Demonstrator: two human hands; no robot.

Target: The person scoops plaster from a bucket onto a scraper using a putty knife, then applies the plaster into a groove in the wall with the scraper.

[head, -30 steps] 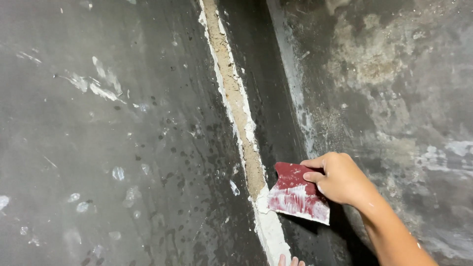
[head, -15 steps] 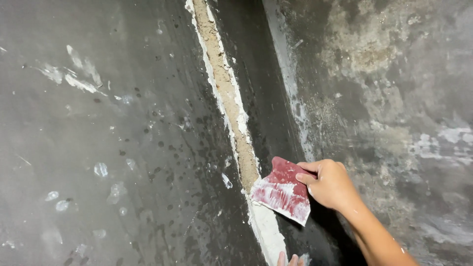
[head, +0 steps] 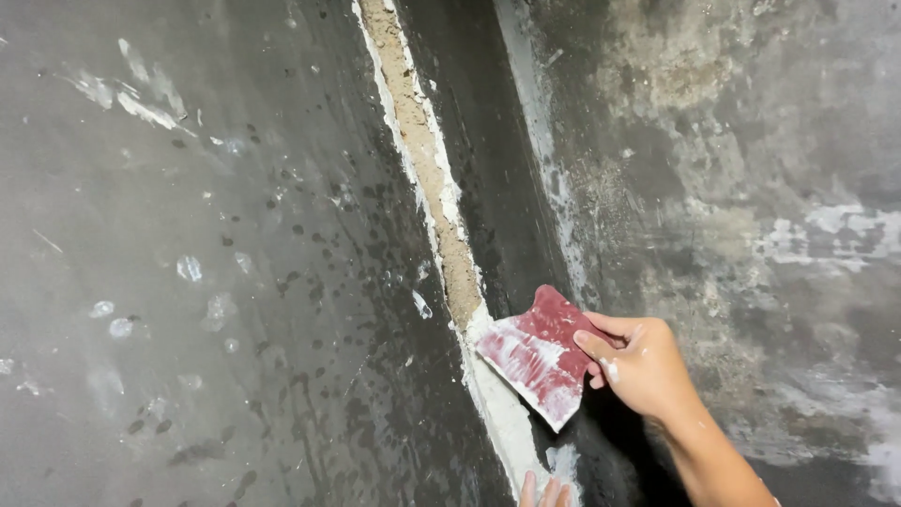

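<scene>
**Scraper meets wall seam**

One red scraper (head: 537,355), smeared with white filler, sits clamped in the right hand (head: 638,364), thumb on top and fingers curled behind its right edge. Its left edge touches the seam (head: 441,216), a single rough sandy strip running down the dark grey wall (head: 206,282) from the top of the view. The blade meets the strip where bare sandy material gives way to smooth white filler (head: 502,422) below. Two hands are in view: the right one in full, and the left hand (head: 542,491) only as fingertips poking up at the bottom edge, touching the filled strip; whether those fingers are spread or closed on anything cannot be told. Pale smears and dark speckles dot the wall to the left, and a dark recess (head: 497,188) runs just right of the seam.

Compared with half a second earlier, the scraper and right hand stand a little further right and slightly lower in the view, and the blade's tilt is much the same. No containers appear.
</scene>
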